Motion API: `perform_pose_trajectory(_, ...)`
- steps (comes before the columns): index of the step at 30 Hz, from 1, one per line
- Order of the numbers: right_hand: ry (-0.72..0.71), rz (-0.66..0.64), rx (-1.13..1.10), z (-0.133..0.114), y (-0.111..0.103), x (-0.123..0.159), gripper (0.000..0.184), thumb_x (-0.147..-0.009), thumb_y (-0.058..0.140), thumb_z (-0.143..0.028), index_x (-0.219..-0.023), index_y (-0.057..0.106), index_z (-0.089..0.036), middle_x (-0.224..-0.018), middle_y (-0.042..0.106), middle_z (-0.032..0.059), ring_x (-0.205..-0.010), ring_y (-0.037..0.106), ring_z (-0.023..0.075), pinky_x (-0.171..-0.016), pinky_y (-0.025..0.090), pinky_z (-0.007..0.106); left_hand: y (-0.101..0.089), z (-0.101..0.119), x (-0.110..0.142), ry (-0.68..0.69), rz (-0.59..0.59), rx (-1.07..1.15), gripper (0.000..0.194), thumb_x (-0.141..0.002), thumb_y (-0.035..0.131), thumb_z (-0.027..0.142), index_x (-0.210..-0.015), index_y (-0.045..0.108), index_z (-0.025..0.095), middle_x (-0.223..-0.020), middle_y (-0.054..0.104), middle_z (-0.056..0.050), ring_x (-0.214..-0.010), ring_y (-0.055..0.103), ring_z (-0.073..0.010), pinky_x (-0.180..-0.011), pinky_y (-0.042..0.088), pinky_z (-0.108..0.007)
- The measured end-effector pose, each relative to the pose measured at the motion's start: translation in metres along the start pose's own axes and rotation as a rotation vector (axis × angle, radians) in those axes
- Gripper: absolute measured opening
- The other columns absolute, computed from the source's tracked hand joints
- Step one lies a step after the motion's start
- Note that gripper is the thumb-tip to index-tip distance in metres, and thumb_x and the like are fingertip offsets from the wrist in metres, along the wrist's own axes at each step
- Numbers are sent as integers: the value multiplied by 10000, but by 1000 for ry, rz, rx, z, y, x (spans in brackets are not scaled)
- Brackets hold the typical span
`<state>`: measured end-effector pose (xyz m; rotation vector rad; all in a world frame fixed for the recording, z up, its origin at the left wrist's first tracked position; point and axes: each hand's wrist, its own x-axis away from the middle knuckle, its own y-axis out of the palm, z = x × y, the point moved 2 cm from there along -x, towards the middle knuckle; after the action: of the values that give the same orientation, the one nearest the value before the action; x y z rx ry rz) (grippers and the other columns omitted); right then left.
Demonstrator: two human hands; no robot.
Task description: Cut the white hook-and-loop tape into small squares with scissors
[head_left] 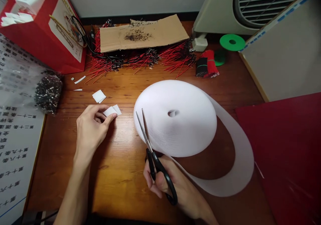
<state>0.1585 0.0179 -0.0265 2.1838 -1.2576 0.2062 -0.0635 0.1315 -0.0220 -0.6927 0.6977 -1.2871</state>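
Head view: white squares [109,111] are pinched left of centre by the left hand [91,126].
Scissors [155,159], blades parted, are gripped by the right hand [175,178] at lower centre; the centre is filled by a white roll [175,134], its loose strip [242,164] looped at lower right. The top is crowded by cardboard [170,30], red wires [173,57] and a green spool [227,42]; the upper left, by a red bag [32,47].

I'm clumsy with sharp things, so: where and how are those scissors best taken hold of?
Probably take the scissors by their black handles, from the person's side: the parted blades point away, over the white roll, and the handles lie nearer the person, where the right hand grips them.
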Motion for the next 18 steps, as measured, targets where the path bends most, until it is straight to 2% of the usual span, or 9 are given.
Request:
perform_pose_trajectory(6, -24, -23, -29, 0, -1, 2, 731, -823, 535, -950, -738, 506, -225, -597, 438, -51, -539, 364, 122, -497, 295, 266, 3, 1, 6, 150, 42, -114, 278, -897, 744, 316, -1126, 823, 179, -1113, 732, -93, -677, 646, -166, -800, 577, -361)
perform_pose_trajectory(9, -25, -24, -33, 1, 0, 2, 718, -835, 539, -937, -751, 513, -224, -611, 441, -52, -540, 363, 120, -500, 300, 266, 5, 2, 10, 191, 89, -128, 272, -921, 725, 295, -1156, 819, 196, -1213, 721, -102, -693, 653, -165, -781, 581, -369)
perform_pose_trajectory(12, 2, 1, -24, -1, -1, 2, 747, -785, 559, -966, -758, 526, -220, -625, 464, -51, -536, 374, 116, -515, 303, 271, 3, 8, 15, 198, 115, -104, 207, -957, 697, 289, -1102, 822, 210, -1131, 730, -92, -766, 682, -194, -745, 564, -357)
perform_pose_trajectory(15, 26, -22, 8, -5, -3, 3, 791, -721, 542, -1014, -707, 524, -224, -578, 450, -52, -518, 372, 121, -505, 276, 279, -6, 21, 23, 205, 128, -56, 161, -999, 659, 281, -1023, 805, 218, -1022, 736, -81, -888, 691, -224, -820, 549, -360)
perform_pose_trajectory(18, -16, -58, -31, -5, -5, 7, 799, -736, 545, -1007, -711, 585, -210, -556, 453, -44, -499, 372, 126, -486, 254, 283, -18, 36, 33, 210, 123, 35, 98, -991, 680, 265, -1004, 775, 244, -982, 737, -40, -878, 657, -208, -850, 523, -348)
